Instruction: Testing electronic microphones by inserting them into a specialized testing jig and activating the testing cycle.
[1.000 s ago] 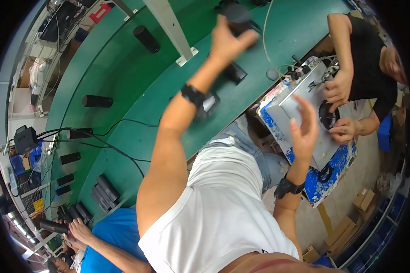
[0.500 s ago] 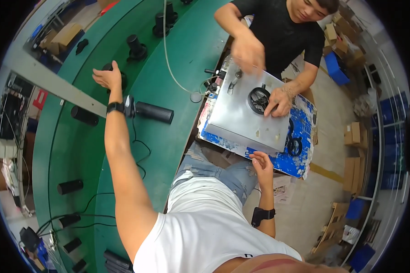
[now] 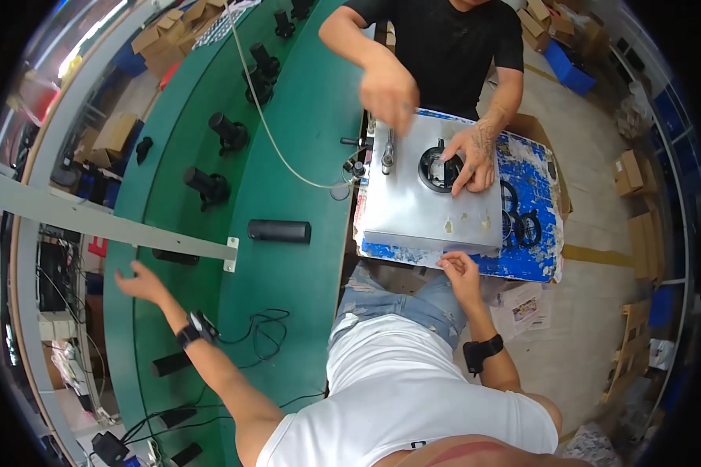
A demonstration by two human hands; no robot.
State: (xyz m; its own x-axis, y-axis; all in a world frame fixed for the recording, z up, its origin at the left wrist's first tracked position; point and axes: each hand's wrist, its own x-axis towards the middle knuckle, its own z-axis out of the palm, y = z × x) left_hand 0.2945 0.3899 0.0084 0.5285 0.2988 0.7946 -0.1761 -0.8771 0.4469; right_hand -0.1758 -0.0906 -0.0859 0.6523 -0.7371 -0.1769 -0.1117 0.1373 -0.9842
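Step judged: reaching out for part on green conveyor (image 3: 304, 117). Left hand (image 3: 136, 282) open wide, empty, stretched far left over belt edge; nearest black cylinder (image 3: 279, 230) lies well apart, right of it. Right hand (image 3: 461, 268) loosely open, fingertips touching near edge of grey plate (image 3: 428, 210). Next move likely calls for closing on a cylinder.

Four hands (image 3: 142, 282), one grey plate (image 3: 413, 210), one black cylinder (image 3: 279, 230).

A worker in a white short-sleeved T-shirt (image 3: 413, 397) and faded, distressed blue jeans (image 3: 401, 300), both forearms bare. A black band with a small device (image 3: 195, 331) circles the left wrist; a black wristband (image 3: 481, 352) circles the right.
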